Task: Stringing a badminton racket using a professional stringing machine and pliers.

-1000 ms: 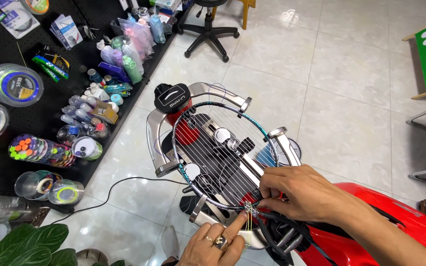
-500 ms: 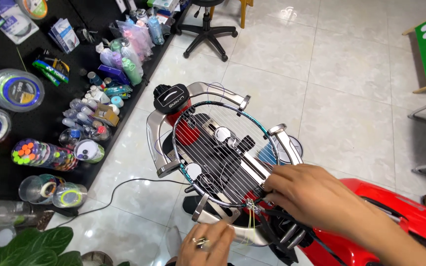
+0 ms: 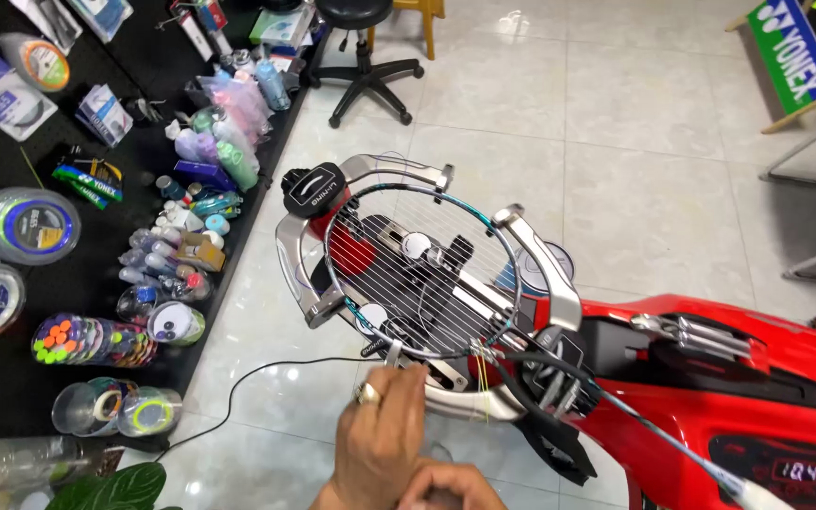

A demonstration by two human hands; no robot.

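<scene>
A badminton racket (image 3: 422, 283) with a dark teal frame lies clamped flat in the silver cradle (image 3: 287, 274) of a red stringing machine (image 3: 786, 378). Its head is partly strung, and its thin shaft (image 3: 654, 434) runs off to the lower right. My left hand (image 3: 384, 434), with a ring on one finger, reaches up with the fingers bunched at the near rim of the racket head. Whether it pinches a string is hidden. My right hand (image 3: 455, 491) shows only its knuckles at the bottom edge, close beside the left wrist. Loose pale string ends (image 3: 484, 401) hang at the racket's throat.
A black display (image 3: 96, 236) on the left holds string reels, grip rolls and bottles. A black cable (image 3: 266, 378) crosses the white tile floor. A black swivel stool (image 3: 365, 57) stands at the back. Green leaves (image 3: 106, 486) show at bottom left.
My right hand has drawn back from the strings at the racket's throat to the bottom edge. My left hand has risen toward the racket's near rim. The view has shifted slightly.
</scene>
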